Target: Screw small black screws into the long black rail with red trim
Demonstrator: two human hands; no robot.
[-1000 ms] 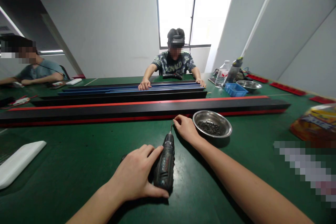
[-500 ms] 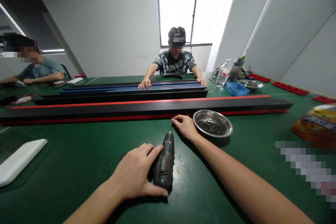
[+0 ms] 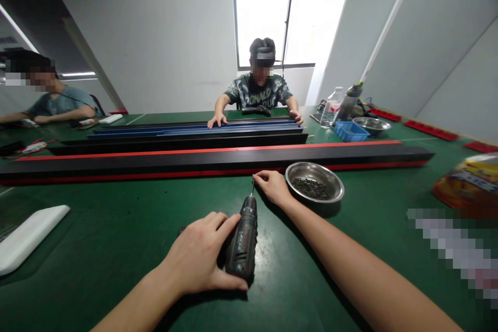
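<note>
My left hand [image 3: 202,254] is closed around a black cordless drill [image 3: 244,244] that lies on its side with its bit pointing away from me. At the tip of the bit, the fingers of my right hand [image 3: 272,185] are pinched together. Whatever sits between those fingertips is too small or hidden to make out. Just beyond the bit's tip runs a long black bar with red edges [image 3: 187,162], lying across the table. Beside my right hand stands a steel bowl [image 3: 335,196] with many small dark screws [image 3: 311,188] in it.
Behind the bar lie black and blue strips [image 3: 187,129], where a co-worker [image 3: 259,91] rests both hands. Another person [image 3: 62,101] sits at far left. A blue basket [image 3: 352,132], bottles [image 3: 332,109] and a second bowl [image 3: 371,125] stand back right. A white block [image 3: 33,238] lies left.
The drill and my hands have shifted very slightly left. Across the table, the co-worker's hands have moved a little, one of them lifting from the strips.
</note>
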